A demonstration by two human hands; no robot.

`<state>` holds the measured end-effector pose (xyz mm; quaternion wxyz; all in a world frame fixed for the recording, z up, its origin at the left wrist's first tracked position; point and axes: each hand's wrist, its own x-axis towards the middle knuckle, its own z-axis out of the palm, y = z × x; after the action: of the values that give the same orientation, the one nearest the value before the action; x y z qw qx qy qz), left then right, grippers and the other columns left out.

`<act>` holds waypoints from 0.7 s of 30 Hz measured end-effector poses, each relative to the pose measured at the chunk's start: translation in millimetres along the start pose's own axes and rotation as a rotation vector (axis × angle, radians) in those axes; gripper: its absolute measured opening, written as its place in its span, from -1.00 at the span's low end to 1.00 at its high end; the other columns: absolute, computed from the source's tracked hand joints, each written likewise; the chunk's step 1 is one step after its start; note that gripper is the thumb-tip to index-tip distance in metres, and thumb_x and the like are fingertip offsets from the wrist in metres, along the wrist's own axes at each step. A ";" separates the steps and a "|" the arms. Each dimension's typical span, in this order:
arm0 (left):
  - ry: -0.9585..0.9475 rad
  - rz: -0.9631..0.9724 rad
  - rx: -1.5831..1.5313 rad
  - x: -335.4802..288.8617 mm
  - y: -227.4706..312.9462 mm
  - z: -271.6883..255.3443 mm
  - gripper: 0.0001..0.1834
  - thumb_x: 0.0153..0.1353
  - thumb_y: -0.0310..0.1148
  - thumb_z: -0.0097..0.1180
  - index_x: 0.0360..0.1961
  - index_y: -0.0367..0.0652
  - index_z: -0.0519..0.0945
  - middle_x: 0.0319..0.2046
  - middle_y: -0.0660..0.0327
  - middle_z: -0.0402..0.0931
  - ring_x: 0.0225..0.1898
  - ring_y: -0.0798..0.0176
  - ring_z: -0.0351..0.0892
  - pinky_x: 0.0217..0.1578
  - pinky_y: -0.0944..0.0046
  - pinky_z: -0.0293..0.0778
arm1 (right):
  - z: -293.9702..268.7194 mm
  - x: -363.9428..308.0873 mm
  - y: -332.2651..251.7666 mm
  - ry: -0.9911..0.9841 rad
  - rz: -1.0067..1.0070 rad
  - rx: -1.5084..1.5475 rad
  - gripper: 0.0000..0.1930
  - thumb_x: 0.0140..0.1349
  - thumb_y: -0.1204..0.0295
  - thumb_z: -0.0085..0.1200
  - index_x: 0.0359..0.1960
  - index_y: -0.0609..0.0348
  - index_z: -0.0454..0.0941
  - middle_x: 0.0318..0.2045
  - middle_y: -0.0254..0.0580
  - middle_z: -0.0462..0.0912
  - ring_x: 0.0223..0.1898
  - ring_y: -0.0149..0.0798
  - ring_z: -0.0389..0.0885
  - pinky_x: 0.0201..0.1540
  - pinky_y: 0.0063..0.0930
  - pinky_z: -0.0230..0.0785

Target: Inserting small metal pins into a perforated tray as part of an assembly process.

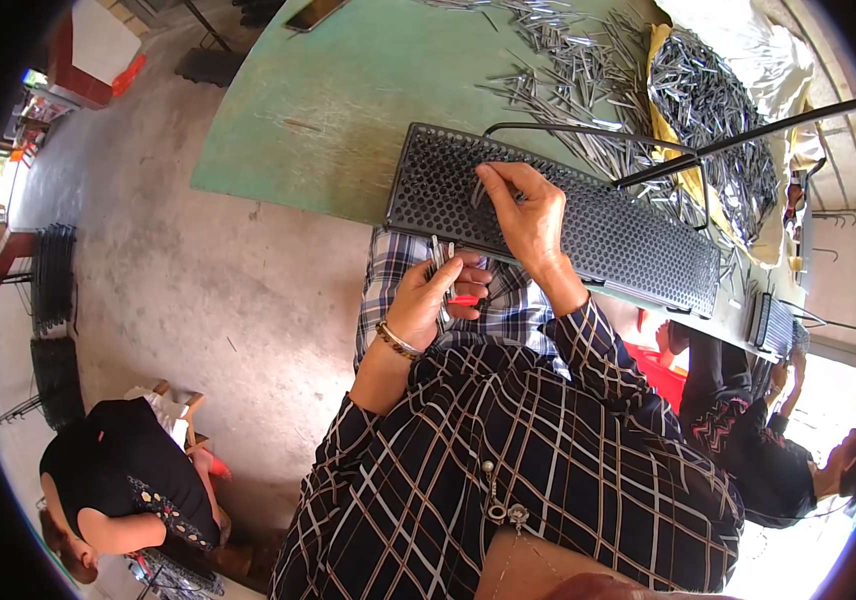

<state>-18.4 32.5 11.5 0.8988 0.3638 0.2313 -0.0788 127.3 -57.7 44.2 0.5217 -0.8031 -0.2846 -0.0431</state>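
Observation:
A long black tray (638,235) full of round holes lies at the near edge of the green table (298,150). My right hand (531,208) is over the left part of the tray. Its thumb and fingers pinch a thin dark strip (478,190), with the tip close to the holes. Just below the tray's near edge, my left hand (433,298) is closed around several slim, silvery metal strips (439,250), whose ends stick up past the fingers. A beaded bracelet circles the left wrist.
Loose metal strips (578,75) are strewn across the table behind the tray. An open sack (713,120) of them stands at the far right, near a black bent-rod frame (748,140). People sit at lower left (128,480) and right (748,440), the latter with another tray (774,325).

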 end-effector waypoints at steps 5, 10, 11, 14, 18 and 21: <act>0.000 -0.010 0.007 1.0 0.1 0.9 -0.62 0.34 -0.18 -0.06 0.01 -0.27 0.46 -0.21 0.06 0.58 -0.27 0.27 0.62 -0.42 0.28 0.61 | 6.6 -5.7 6.9 0.031 -0.007 0.006 -0.88 0.14 0.48 0.20 -0.33 0.28 0.64 -0.42 -0.16 0.67 -0.45 -0.42 0.58 -0.34 -0.57 0.42; -0.006 -0.029 -0.006 2.6 0.1 0.5 -0.63 0.34 -0.20 -0.06 0.01 -0.26 0.46 -0.21 0.06 0.58 -0.26 0.27 0.61 -0.41 0.27 0.61 | 12.1 -16.1 15.2 0.134 -0.096 0.003 -0.89 0.15 0.48 0.19 -0.31 0.25 0.64 -0.39 -0.17 0.67 -0.42 -0.39 0.60 -0.32 -0.56 0.43; 0.001 -0.034 -0.005 1.6 0.3 0.2 -0.64 0.34 -0.21 -0.06 0.01 -0.26 0.46 -0.21 0.06 0.58 -0.26 0.27 0.61 -0.41 0.27 0.61 | 14.2 -18.7 16.7 0.132 -0.095 0.005 -0.89 0.15 0.48 0.19 -0.31 0.25 0.64 -0.39 -0.17 0.67 -0.42 -0.39 0.60 -0.32 -0.56 0.43; -0.002 -0.031 0.005 0.4 0.7 0.0 -0.64 0.35 -0.23 -0.07 0.02 -0.26 0.45 -0.21 0.06 0.58 -0.26 0.26 0.61 -0.40 0.27 0.61 | 16.6 -22.8 19.2 0.142 -0.087 0.001 -0.89 0.13 0.49 0.22 -0.32 0.23 0.64 -0.37 -0.18 0.67 -0.38 -0.36 0.61 -0.28 -0.55 0.43; -0.016 -0.033 0.001 2.7 -1.6 -2.7 -0.65 0.35 -0.24 -0.09 0.02 -0.26 0.45 -0.21 0.06 0.58 -0.25 0.26 0.61 -0.40 0.26 0.62 | 12.9 -23.9 18.0 0.076 -0.231 -0.080 -0.86 0.05 0.52 0.25 -0.32 0.19 0.65 -0.35 -0.19 0.68 -0.32 -0.27 0.61 -0.22 -0.46 0.41; -0.011 -0.038 -0.001 2.5 -2.0 -3.2 -0.66 0.35 -0.26 -0.09 0.02 -0.26 0.45 -0.21 0.06 0.58 -0.26 0.27 0.61 -0.40 0.26 0.61 | 7.4 -24.6 9.1 0.031 -0.264 -0.132 -0.84 0.01 0.53 0.27 -0.32 0.17 0.66 -0.34 -0.20 0.67 -0.32 -0.23 0.60 -0.21 -0.42 0.38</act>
<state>-17.9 33.4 7.1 0.8985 0.3586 0.2335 -0.0979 109.7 -64.1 24.5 0.4618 -0.7906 -0.3761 -0.1421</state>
